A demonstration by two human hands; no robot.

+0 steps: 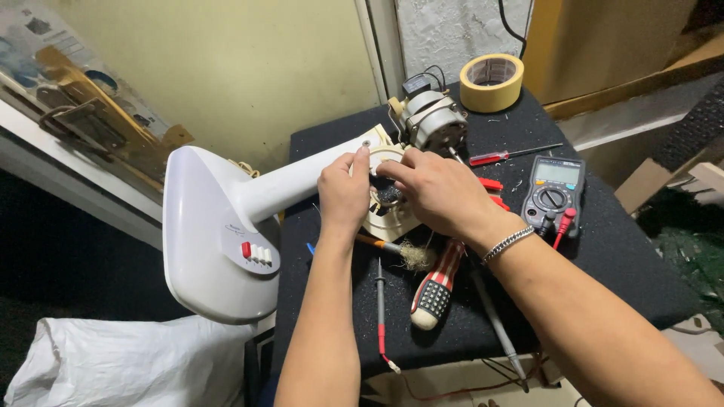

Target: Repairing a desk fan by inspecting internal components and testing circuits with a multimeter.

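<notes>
Setting: small home repair workshop. You work at a black-covered table (603,264) carrying a multimeter (554,194), a red screwdriver (513,155), a tape roll (492,81), a bare motor (431,120) and a dismantled white fan stand (226,226). Rough plaster wall (445,30) and cardboard (603,45) stand behind.

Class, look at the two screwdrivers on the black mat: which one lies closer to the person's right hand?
The fat screwdriver with the red-and-white striped handle, lying just below the right hand and wrist. The slim red-handled screwdriver lies farther off, up beside the multimeter.
</notes>
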